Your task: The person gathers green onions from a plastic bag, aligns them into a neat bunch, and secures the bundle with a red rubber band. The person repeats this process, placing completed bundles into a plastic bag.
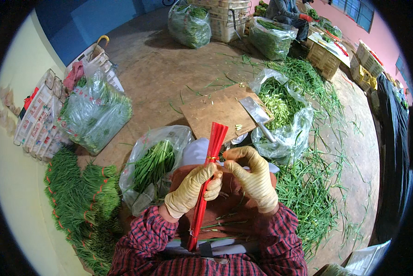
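My left hand (pixel 194 188), in a yellowish glove, is closed round a bundle of long red strips (pixel 202 207). The bundle stands over my lap, with a thin gold tie near its upper end and another tie near its lower end. My right hand (pixel 253 174), gloved too, is beside the gold tie with thumb and forefinger bent close together; whether they pinch a tie end cannot be told. Beyond my hands, a cleaver (pixel 254 110) rests on a wooden board (pixel 210 108). A plastic bag (pixel 296 120) of cut pale stalks is to the board's right.
An open bag of green stalks (pixel 154 162) stands at my left, beside tied green bunches (pixel 99 203). Loose green leaves (pixel 306 207) litter the floor at right. Stacked crates (pixel 41 120) and a filled bag (pixel 96 110) stand further left. Another person (pixel 286 13) sits at the back.
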The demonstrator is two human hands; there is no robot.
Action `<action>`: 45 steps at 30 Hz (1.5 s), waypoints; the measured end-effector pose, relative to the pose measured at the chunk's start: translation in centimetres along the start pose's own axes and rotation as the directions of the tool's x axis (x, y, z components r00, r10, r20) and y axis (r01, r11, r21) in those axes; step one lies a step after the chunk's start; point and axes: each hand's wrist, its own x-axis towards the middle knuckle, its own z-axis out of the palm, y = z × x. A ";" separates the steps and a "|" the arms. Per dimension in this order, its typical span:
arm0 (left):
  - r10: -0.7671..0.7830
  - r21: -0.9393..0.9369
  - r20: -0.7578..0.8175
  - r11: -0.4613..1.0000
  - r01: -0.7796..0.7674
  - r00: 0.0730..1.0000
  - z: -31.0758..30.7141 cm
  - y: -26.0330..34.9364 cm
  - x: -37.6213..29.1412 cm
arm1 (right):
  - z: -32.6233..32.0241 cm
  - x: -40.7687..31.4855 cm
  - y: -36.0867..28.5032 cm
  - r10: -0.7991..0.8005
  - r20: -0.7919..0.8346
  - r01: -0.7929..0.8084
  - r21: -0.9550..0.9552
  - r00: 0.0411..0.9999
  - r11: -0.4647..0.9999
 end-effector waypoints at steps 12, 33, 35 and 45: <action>-0.094 -0.011 0.047 0.995 0.094 0.994 -0.2 -0.7 0.6 | -2.0 1.7 -2.9 -0.307 0.431 0.521 -0.578 0.849 0.629; 0.237 0.653 0.694 -0.604 -0.457 0.680 12.2 9.5 -2.2 | -4.1 -1.8 -10.9 -0.207 0.532 -0.001 0.364 0.821 0.931; 0.281 0.696 0.644 -0.601 -0.393 0.711 13.5 10.4 -3.4 | -3.6 -1.7 -12.7 -0.295 0.524 0.093 0.377 0.799 0.922; 0.198 0.470 0.742 -0.835 -0.287 0.640 11.9 9.7 -4.9 | -2.1 -2.8 -12.5 0.111 0.641 -0.257 0.139 0.760 0.956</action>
